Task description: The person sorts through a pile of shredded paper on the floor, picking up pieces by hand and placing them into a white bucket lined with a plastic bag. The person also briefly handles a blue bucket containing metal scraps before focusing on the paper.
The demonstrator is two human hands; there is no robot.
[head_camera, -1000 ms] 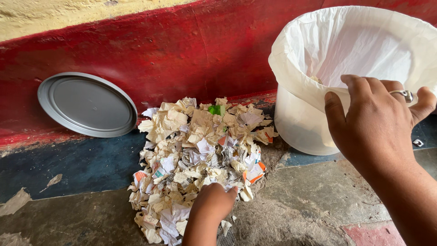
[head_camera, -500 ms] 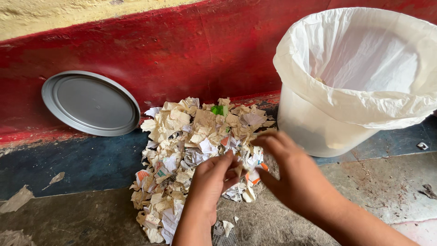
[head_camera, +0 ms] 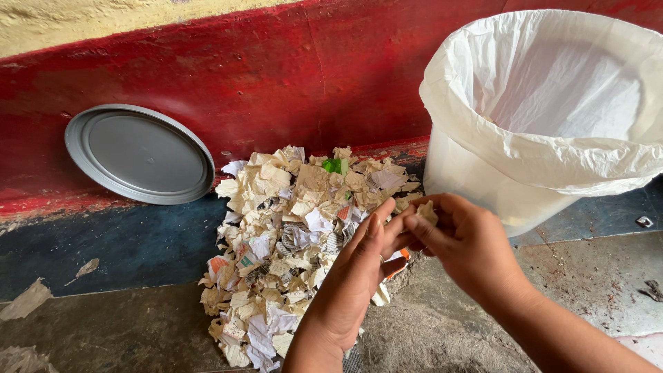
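A small crumpled scrap of cream paper (head_camera: pixel 428 211) is pinched in the closed fingers of the right hand (head_camera: pixel 469 245), above the heap of torn cream and printed paper scraps (head_camera: pixel 290 235). The left hand (head_camera: pixel 359 276), fingers extended and open, is touching the right. A white bucket lined with a white plastic bag (head_camera: pixel 552 117) stands just beside.

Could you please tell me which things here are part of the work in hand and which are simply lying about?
In hand:
- paper scrap pinched in the right hand
- left hand touching the right, over the scrap pile
- lined white bin beside the pile

Lying about:
- grey lid leaning on the red wall
- stray bits on the floor at left
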